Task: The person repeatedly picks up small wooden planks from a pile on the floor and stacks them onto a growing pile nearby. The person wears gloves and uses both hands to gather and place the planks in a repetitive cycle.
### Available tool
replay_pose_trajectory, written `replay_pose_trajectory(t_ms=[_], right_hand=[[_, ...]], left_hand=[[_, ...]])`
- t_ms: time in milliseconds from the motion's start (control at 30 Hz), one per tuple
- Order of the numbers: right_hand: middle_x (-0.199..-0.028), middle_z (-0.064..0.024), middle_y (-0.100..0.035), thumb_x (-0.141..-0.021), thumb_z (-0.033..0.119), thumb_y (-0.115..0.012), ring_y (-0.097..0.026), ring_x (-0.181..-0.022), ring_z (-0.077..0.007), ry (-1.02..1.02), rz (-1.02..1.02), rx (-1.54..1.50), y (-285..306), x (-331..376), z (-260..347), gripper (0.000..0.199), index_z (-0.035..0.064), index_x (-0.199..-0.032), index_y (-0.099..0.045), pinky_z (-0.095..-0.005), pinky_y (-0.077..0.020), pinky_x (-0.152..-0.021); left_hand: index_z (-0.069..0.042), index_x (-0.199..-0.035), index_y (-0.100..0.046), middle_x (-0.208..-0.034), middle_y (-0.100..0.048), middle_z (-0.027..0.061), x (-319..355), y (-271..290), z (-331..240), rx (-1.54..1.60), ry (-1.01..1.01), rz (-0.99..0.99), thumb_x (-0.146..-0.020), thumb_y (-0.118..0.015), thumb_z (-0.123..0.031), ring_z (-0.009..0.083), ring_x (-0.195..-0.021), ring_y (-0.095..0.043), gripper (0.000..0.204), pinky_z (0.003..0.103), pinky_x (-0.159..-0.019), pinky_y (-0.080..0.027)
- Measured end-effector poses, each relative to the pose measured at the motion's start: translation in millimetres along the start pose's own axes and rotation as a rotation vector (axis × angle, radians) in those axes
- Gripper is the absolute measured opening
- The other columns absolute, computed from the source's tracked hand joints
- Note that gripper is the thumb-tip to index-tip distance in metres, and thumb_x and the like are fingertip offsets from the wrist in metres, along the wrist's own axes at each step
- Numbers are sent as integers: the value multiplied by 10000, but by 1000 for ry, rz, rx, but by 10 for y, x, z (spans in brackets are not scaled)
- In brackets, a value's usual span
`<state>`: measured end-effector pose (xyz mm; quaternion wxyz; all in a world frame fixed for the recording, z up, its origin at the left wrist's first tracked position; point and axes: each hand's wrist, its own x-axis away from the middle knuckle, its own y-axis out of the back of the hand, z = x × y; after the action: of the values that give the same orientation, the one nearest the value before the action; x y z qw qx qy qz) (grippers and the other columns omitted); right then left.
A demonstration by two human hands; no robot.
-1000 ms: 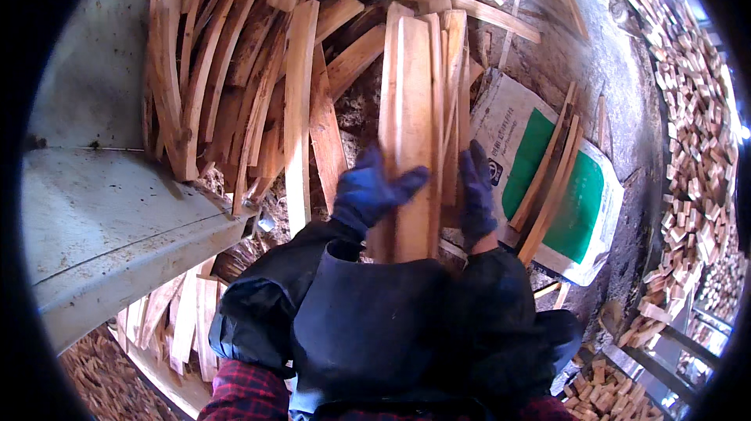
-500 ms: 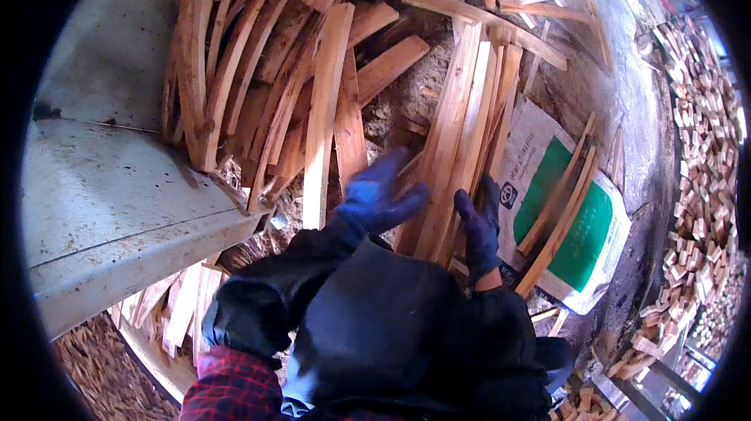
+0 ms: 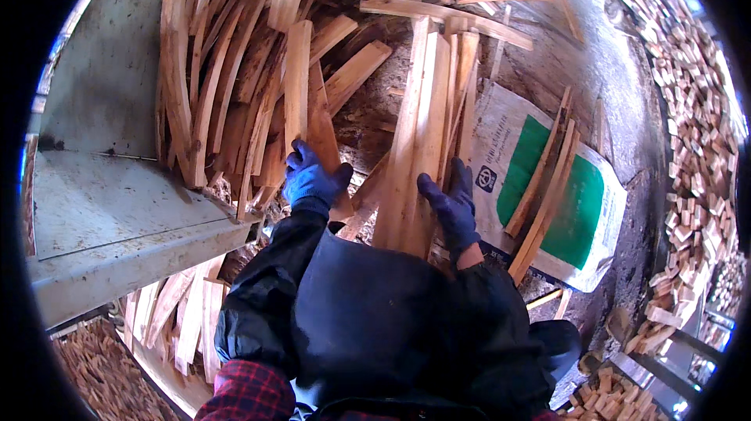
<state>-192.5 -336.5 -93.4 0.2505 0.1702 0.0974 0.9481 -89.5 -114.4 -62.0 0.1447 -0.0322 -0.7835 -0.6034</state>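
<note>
Slats (image 3: 422, 132) of pale split wood stand as a bundle in front of the person, leaning away and slightly right, their lower ends hidden behind the dark apron (image 3: 368, 319). The right hand (image 3: 450, 202), in a blue glove, lies flat against the bundle's right edge near its lower end, fingers spread and thumb pressed on the face of the wood; it steadies the bundle rather than closing round it. The left hand (image 3: 311, 179), also blue-gloved, is apart from the bundle and rests on a single board (image 3: 299, 85) that points away; whether its fingers curl round the board I cannot tell. Left of that hand a loose heap (image 3: 211, 85) of curved slats fans out against a grey metal table (image 3: 109, 210). Just right of the bundle lies a white and green sack (image 3: 547, 186), with a few thin sticks (image 3: 547, 171) across it. Along the far right a stack (image 3: 692, 108) of short cut pieces runs up the edge of the view. Below the table more slats (image 3: 188, 319) lean.
</note>
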Motion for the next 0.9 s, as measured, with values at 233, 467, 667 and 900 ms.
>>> replay_pose_trajectory(t_ms=[233, 467, 667, 900], right_hand=[[-1490, -281, -270, -669, 574, -778, -227, -1413, -382, -27, -28, 104, 12, 75, 63, 1026, -7, -1417, -383, -419, -217, -1149], [-1484, -280, -284, -646, 601, -777, -228, -1409, -387, -5, -57, 140, -30, 21, 30, 1065, -17, -1417, -380, -430, -200, -1153], [-1457, -283, -330, -648, 578, -792, -256, -1396, -391, 7, -50, 48, 22, 11, -5, 1066, -36, -1412, -372, -436, -220, -1145], [-1412, -219, -415, -723, 358, -823, -417, -1300, -302, -35, -62, -207, 144, -22, -30, 936, -26, -1424, -337, -352, -344, -1076]], left_hand=[[21, -1488, -16, -1285, -488, 343, 73, -182, 129, 101, 71, 49, -707, -719, -530, 453, -1153, -541, 1186, 464, -965, -457], [58, -1462, -172, -1316, -511, 251, 37, -368, 171, 383, -30, -47, -636, -838, -396, 358, -1224, -510, 1154, 390, -989, -439], [67, -1424, -314, -1402, -439, 221, 330, 291, 598, 639, -120, 410, -737, -819, -290, 263, -1304, -422, 925, 351, -1063, -361], [61, -1421, -320, -1356, -482, 211, 603, 227, 428, 758, -283, 312, -707, -833, -289, 272, -1244, -485, 946, 373, -1058, -378]])
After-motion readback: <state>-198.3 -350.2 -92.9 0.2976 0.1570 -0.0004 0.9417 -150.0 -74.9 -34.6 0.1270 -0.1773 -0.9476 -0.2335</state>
